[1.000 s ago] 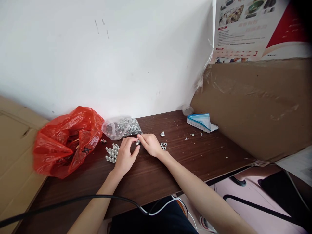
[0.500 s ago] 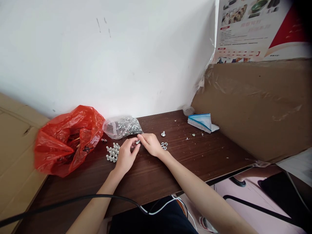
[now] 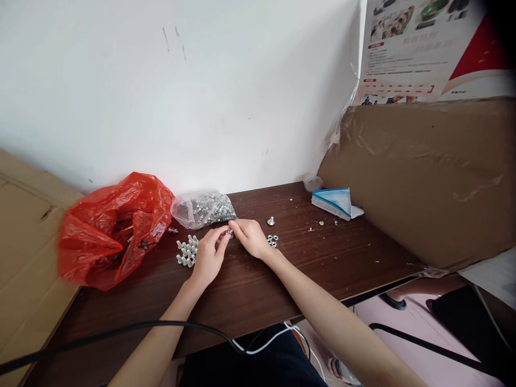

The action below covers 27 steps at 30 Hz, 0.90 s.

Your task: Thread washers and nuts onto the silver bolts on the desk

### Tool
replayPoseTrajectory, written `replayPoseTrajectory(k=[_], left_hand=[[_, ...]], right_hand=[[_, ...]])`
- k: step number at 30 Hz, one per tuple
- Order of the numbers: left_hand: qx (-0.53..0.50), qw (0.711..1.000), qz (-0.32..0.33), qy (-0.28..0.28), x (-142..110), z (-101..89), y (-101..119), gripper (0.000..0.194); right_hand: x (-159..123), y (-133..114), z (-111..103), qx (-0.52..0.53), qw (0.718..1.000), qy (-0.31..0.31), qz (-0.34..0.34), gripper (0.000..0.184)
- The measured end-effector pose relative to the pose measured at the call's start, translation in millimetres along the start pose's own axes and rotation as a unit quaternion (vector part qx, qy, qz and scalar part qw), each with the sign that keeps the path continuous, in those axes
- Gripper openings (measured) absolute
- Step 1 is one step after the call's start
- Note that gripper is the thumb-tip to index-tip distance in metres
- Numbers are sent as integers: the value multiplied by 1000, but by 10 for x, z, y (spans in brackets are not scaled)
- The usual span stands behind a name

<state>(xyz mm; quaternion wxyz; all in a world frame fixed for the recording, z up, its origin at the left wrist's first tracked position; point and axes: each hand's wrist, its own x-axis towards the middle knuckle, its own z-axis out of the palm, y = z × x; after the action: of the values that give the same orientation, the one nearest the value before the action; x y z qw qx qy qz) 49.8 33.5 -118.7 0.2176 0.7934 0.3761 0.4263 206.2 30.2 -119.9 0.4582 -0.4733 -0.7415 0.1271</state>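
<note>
A small silvery bolt is pinched between my two hands above the dark wooden table. My left hand grips it with thumb and fingertips from the left. From the right, my right hand has its fingers closed at the same piece; fingers partly hide it, so whether a nut is on it is unclear. Left of my left hand stands a cluster of several bolts. Several nuts lie right of my right hand, with a single bolt standing on its head behind them.
A clear bag of small metal hardware lies behind my hands. A crumpled red plastic bag sits at left. A blue-and-white packet is at right, before a large cardboard box. A black cable crosses in front.
The fingers have shifted slightly around the small bolt, both hands staying together in the same place. The whole view has moved a little; the objects on the table lie as before.
</note>
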Motion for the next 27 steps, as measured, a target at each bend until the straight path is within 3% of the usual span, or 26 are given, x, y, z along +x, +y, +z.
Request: replayPoseTrajectory(k=[5, 9, 20, 27], left_hand=[[-41, 999, -18, 7, 4, 11, 24, 29], [-25, 999, -21, 13, 9, 12, 2, 19], [-8, 999, -49, -6, 11, 7, 34, 22], [-134, 984, -109, -39, 19, 26, -32, 29]], right_hand=[[3, 8, 3, -5, 1000, 13, 6, 47], [-1, 3, 2, 1, 1000, 6, 2, 45], [2, -13, -4, -26, 1000, 0, 0, 46], [-6, -24, -15, -26, 1000, -2, -2, 46]])
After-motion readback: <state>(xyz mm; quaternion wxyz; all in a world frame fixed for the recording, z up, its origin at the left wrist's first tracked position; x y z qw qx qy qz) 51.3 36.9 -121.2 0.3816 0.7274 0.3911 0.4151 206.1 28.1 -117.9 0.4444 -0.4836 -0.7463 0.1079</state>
